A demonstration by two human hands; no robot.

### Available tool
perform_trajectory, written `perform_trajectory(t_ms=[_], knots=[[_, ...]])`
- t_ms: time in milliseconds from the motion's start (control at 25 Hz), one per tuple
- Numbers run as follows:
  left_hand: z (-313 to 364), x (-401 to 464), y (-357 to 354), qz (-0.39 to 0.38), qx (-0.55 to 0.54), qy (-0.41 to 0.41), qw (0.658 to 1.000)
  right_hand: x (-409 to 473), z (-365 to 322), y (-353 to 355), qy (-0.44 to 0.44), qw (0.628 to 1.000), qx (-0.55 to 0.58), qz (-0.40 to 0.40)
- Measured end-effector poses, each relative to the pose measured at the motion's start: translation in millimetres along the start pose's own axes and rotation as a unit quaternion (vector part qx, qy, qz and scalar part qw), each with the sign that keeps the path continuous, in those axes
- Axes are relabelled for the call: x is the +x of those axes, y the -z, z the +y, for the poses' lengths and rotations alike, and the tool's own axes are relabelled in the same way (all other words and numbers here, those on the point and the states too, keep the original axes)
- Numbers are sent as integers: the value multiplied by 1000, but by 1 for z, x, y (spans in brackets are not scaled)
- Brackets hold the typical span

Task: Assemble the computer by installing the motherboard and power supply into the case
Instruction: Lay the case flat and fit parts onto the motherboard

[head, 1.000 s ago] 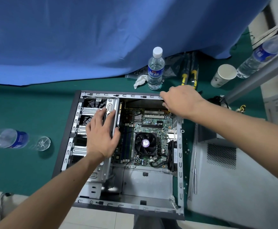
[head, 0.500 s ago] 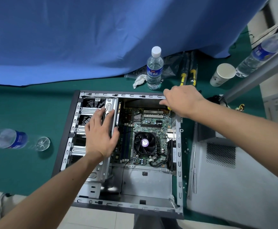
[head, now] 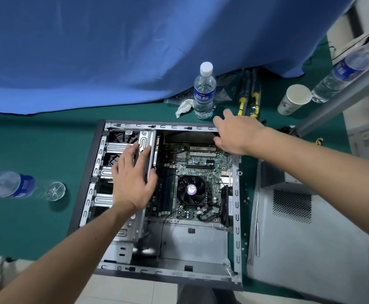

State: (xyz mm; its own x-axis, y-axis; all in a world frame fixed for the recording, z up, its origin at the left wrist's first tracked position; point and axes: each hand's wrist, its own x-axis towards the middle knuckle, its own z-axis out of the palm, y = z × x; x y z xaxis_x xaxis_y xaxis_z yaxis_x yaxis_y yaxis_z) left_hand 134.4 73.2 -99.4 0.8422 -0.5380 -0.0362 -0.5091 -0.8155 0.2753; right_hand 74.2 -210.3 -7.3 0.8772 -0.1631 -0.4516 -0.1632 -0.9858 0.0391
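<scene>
Case [head: 236, 200] lay open on its side on the green mat [head: 36, 137], motherboard [head: 192, 172] seated inside. Left hand [head: 133, 183] rested flat on the drive cage [head: 145, 139], fingers straight. Right hand [head: 236, 132] hovered at the case's far corner, fingers spread, holding nothing.

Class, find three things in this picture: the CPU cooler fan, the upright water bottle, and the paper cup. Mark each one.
CPU cooler fan [head: 191, 189]: head view, on the purple hub sticker.
Upright water bottle [head: 204, 95]: head view, on the blue label.
Paper cup [head: 297, 94]: head view, on the white inside of its open mouth.
</scene>
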Motion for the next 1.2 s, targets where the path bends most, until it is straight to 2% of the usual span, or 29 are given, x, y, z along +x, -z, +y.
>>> perform_trajectory(t_ms=[80,160,240,280,480,560,640,720,840,960,1080,1200], knots=[[0,0,0,-1,0,0,1000,2,4,4,38,999,11,-19],[1,1,0,-3,0,-1,1000,-1,6,3,55,998,-24,14],[2,1,0,-4,-2,-1,1000,-4,5,-1,29,995,-75,66],[2,1,0,-3,-2,0,1000,-5,3,-3,11,994,-90,66],[0,0,0,1,-1,-2,1000,0,6,5,31,999,21,-4],[1,1,-1,-1,0,-3,1000,-2,8,6,53,998,-26,23],[0,1,-2,0,0,-3,1000,-5,6,3,35,993,-92,60],[-1,0,-2,2,-2,-3,1000,-5,0,3,2,996,-88,25],[-2,1,-3,4,-3,-4,1000,2,-2,10,0,999,-3,-50],[-1,1,-4,5,-1,-6,1000,2,2,10,35,999,-37,-8],[-2,1,-4,5,0,-6,1000,-1,0,4,27,992,-107,54],[-3,0,-4,7,0,-7,1000,-1,-5,2,39,989,-132,49]])
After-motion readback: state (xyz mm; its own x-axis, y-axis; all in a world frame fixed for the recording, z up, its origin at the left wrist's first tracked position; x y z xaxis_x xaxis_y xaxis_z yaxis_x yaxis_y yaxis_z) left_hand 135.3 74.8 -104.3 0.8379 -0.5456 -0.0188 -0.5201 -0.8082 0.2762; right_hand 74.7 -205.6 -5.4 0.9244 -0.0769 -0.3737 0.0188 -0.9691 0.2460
